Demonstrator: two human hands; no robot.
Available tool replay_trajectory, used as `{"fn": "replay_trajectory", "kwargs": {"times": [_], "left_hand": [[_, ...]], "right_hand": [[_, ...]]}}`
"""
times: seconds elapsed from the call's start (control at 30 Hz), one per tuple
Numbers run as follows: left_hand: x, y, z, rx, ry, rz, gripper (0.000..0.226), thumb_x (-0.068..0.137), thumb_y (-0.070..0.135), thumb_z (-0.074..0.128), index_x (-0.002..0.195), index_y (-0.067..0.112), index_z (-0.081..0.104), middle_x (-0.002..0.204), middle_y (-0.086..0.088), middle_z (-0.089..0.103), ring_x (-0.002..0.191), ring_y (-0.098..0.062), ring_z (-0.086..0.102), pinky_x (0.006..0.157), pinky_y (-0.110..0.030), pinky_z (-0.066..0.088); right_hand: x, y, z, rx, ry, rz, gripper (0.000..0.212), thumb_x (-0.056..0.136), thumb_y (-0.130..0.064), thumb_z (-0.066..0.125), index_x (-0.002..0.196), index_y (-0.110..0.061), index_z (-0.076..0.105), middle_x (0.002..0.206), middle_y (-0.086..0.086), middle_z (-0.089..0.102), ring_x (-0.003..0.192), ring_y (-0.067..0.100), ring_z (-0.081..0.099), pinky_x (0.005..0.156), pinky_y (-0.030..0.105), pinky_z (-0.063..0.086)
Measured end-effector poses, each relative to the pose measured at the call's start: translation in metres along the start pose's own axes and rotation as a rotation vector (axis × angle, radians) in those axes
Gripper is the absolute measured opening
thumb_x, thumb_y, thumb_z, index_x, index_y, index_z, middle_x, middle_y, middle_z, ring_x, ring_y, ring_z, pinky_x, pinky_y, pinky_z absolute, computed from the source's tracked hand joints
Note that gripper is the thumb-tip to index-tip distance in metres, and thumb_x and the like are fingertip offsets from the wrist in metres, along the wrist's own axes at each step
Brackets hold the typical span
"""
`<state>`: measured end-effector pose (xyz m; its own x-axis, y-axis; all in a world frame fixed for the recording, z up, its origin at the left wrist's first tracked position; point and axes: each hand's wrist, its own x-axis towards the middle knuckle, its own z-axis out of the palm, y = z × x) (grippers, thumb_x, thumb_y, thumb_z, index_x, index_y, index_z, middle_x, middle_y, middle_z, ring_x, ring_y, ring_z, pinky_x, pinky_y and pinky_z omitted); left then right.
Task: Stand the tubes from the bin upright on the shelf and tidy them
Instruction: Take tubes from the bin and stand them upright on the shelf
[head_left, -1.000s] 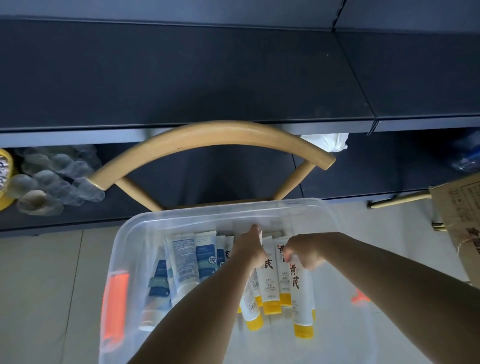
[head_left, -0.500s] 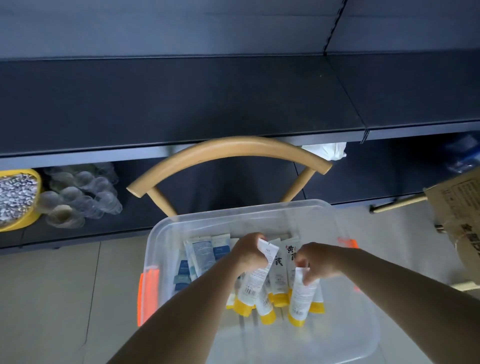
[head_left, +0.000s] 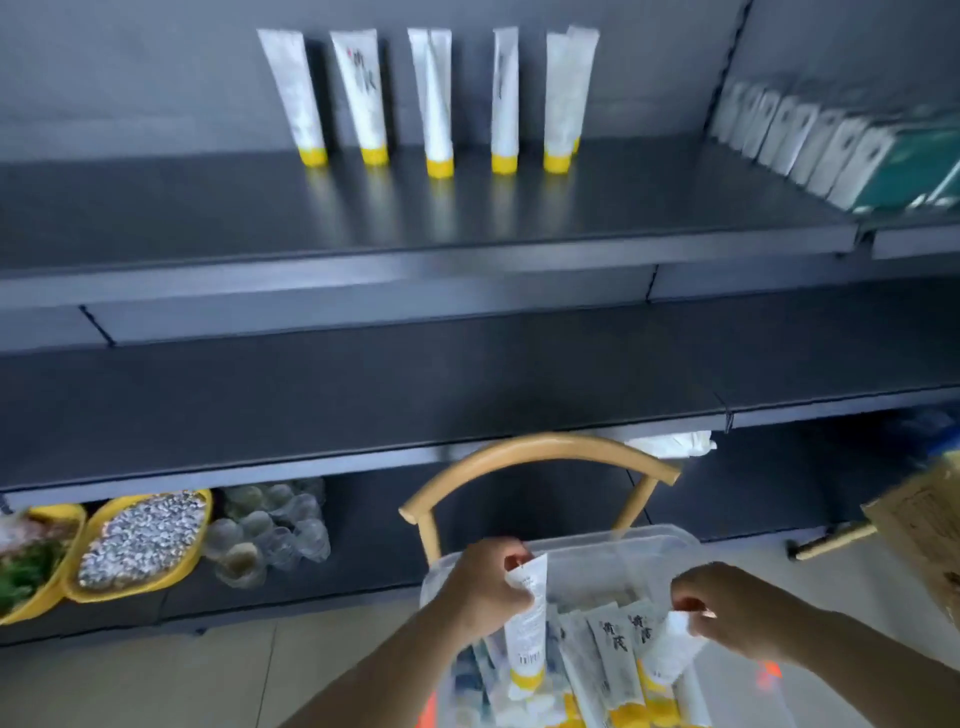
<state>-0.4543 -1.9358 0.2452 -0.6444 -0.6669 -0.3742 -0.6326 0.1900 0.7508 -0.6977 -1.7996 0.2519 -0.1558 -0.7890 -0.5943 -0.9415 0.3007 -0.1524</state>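
A clear plastic bin (head_left: 644, 540) sits at the bottom of the view, with several white tubes with yellow caps (head_left: 613, 654) lying in it. My left hand (head_left: 488, 587) grips one white tube (head_left: 527, 634) by its crimped end, cap down, above the bin. My right hand (head_left: 727, 613) pinches a second white tube (head_left: 670, 649) by its end, tilted, over the bin's right side. On the upper dark shelf (head_left: 467, 218), several white tubes (head_left: 436, 98) stand upright on their yellow caps in a row.
A wooden chair back (head_left: 540, 452) curves just behind the bin. A bare dark middle shelf (head_left: 363, 384) lies below the upper one. White boxes (head_left: 810, 145) line the upper right. Yellow trays (head_left: 140, 545) and clear cups (head_left: 270, 530) fill the bottom shelf. A cardboard box (head_left: 930, 525) stands at the right.
The view has tilted up, bringing the upper shelf and its standing tubes into sight. Both hands have lifted their tubes higher out of the bin.
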Motion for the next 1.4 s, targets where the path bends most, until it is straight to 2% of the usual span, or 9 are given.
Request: {"fn": "replay_trajectory", "kwargs": {"times": [0.1, 0.23, 0.5, 0.6, 0.73, 0.9, 1.03, 1.2, 1.4], "left_hand": [[-0.034, 0.033, -0.076, 0.065, 0.093, 0.069, 0.021, 0.075, 0.007, 0.061, 0.089, 0.023, 0.061, 0.069, 0.016, 0.050, 0.064, 0.002, 0.046, 0.056, -0.008, 0.034], [-0.080, 0.081, -0.178, 0.139, 0.225, 0.132, 0.020, 0.074, 0.009, 0.065, 0.093, 0.017, 0.066, 0.077, 0.009, 0.058, 0.073, -0.008, 0.053, 0.058, -0.013, 0.037], [-0.100, 0.155, -0.327, 0.130, 0.427, 0.198, 0.016, 0.077, 0.007, 0.069, 0.090, 0.014, 0.066, 0.081, 0.005, 0.062, 0.073, -0.010, 0.057, 0.053, -0.014, 0.041], [-0.083, 0.176, -0.366, 0.114, 0.478, 0.200, 0.015, 0.077, 0.004, 0.070, 0.083, 0.017, 0.064, 0.079, 0.005, 0.062, 0.076, -0.013, 0.058, 0.061, -0.019, 0.045], [-0.050, 0.193, -0.412, 0.131, 0.599, 0.206, 0.021, 0.077, 0.004, 0.071, 0.096, 0.010, 0.067, 0.092, -0.001, 0.061, 0.081, -0.016, 0.055, 0.060, -0.018, 0.042], [0.003, 0.189, -0.458, 0.184, 0.704, 0.168, 0.031, 0.080, 0.008, 0.066, 0.111, 0.014, 0.063, 0.115, -0.005, 0.060, 0.095, -0.020, 0.055, 0.071, -0.022, 0.041], [0.045, 0.175, -0.483, 0.176, 0.729, 0.141, 0.034, 0.083, 0.007, 0.064, 0.115, 0.017, 0.060, 0.118, -0.006, 0.058, 0.090, -0.020, 0.054, 0.059, -0.020, 0.042], [0.098, 0.153, -0.510, 0.162, 0.707, 0.138, 0.035, 0.084, 0.005, 0.061, 0.117, 0.016, 0.060, 0.118, -0.006, 0.058, 0.090, -0.020, 0.054, 0.060, -0.022, 0.043], [0.161, 0.129, -0.533, 0.207, 0.646, 0.145, 0.040, 0.084, 0.005, 0.062, 0.123, 0.015, 0.059, 0.129, -0.005, 0.054, 0.102, -0.022, 0.056, 0.072, -0.021, 0.043]], "right_hand": [[-0.030, -0.031, -0.069, -0.056, 0.122, 0.012, 0.023, 0.091, -0.023, 0.047, 0.069, -0.031, 0.042, 0.077, -0.012, 0.044, 0.067, -0.001, 0.043, 0.061, 0.016, 0.033], [-0.070, -0.080, -0.178, -0.103, 0.287, 0.006, 0.013, 0.090, -0.019, 0.049, 0.080, -0.025, 0.056, 0.073, -0.014, 0.047, 0.075, 0.004, 0.051, 0.063, 0.017, 0.038], [-0.101, -0.167, -0.332, -0.081, 0.456, -0.090, 0.042, 0.086, -0.004, 0.051, 0.053, -0.031, 0.046, 0.066, -0.014, 0.049, 0.066, -0.001, 0.048, 0.059, 0.012, 0.035], [-0.091, -0.187, -0.391, -0.037, 0.553, -0.167, 0.034, 0.086, -0.005, 0.054, 0.061, -0.029, 0.055, 0.073, -0.016, 0.053, 0.073, 0.001, 0.053, 0.059, 0.012, 0.035], [-0.057, -0.217, -0.458, -0.010, 0.703, -0.276, 0.014, 0.087, -0.006, 0.058, 0.092, -0.010, 0.071, 0.084, -0.011, 0.057, 0.084, 0.008, 0.053, 0.060, 0.010, 0.035], [0.007, -0.262, -0.509, 0.050, 0.830, -0.311, 0.018, 0.086, -0.003, 0.058, 0.097, -0.008, 0.072, 0.101, 0.003, 0.068, 0.090, 0.014, 0.058, 0.073, 0.019, 0.041], [0.062, -0.289, -0.529, 0.074, 0.889, -0.279, 0.020, 0.086, -0.001, 0.058, 0.096, -0.010, 0.073, 0.104, 0.006, 0.068, 0.098, 0.023, 0.062, 0.077, 0.022, 0.043], [0.128, -0.308, -0.541, 0.087, 0.868, -0.243, 0.022, 0.088, -0.002, 0.056, 0.100, -0.011, 0.072, 0.109, 0.005, 0.067, 0.099, 0.023, 0.062, 0.076, 0.023, 0.042], [0.199, -0.313, -0.547, 0.066, 0.814, -0.194, 0.027, 0.089, -0.001, 0.052, 0.106, -0.011, 0.070, 0.116, 0.007, 0.066, 0.108, 0.024, 0.060, 0.091, 0.028, 0.047]]}}
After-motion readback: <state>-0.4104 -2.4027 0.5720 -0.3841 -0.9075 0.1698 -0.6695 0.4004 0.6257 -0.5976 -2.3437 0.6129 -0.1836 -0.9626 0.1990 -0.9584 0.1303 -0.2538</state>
